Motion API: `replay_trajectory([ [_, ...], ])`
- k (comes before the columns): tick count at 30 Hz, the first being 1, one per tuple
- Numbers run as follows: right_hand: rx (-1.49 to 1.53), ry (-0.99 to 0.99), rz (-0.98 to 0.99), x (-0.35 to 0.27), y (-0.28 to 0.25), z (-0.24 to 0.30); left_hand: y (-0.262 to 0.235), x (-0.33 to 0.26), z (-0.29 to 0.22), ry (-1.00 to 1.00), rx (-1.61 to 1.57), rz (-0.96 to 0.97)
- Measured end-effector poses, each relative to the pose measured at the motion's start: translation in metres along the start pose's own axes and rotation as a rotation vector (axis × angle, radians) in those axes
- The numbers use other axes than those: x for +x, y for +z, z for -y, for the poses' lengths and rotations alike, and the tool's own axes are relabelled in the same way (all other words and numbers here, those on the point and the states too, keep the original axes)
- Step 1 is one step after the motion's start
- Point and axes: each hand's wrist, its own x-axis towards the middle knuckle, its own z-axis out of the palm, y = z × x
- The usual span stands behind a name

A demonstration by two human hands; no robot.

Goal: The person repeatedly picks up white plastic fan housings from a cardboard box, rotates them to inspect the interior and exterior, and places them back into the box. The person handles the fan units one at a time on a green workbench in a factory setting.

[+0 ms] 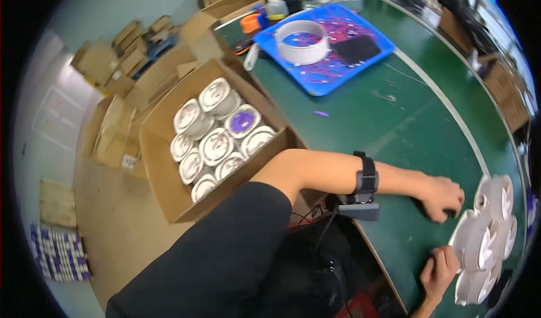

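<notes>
Several white round plastic housings with blade-like spokes stand in a cluster at the right end of the green table. My left hand hovers just left of the upper housings, fingers bent, with a gap between thumb and fingers and nothing visible in it. Its forearm wears a black strap with a small grey device. Close against the left side of the lower housings is my right hand, its fingers curled. Whatever those fingers hold, if anything, is hidden.
An open cardboard box of similar white round units, one with a purple centre, stands left of the table. A blue tray holds a white ring, a dark pad and pink wires. A purple scrap lies on the green table.
</notes>
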Motion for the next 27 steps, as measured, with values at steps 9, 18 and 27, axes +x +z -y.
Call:
replay_trajectory([
  [9,0.157,0.078,0.098,0.01,0.008,0.009,-0.131,-0.197,-0.129,-0.346,-0.153,-0.101],
  [18,0.135,0.087,0.109,0.014,0.014,0.012,-0.265,-0.606,-0.177,-1.852,1.12,-0.267],
  [27,0.162,0.178,0.106,0.007,0.02,0.0,-0.223,-0.604,-0.174,-2.125,1.125,-0.131],
])
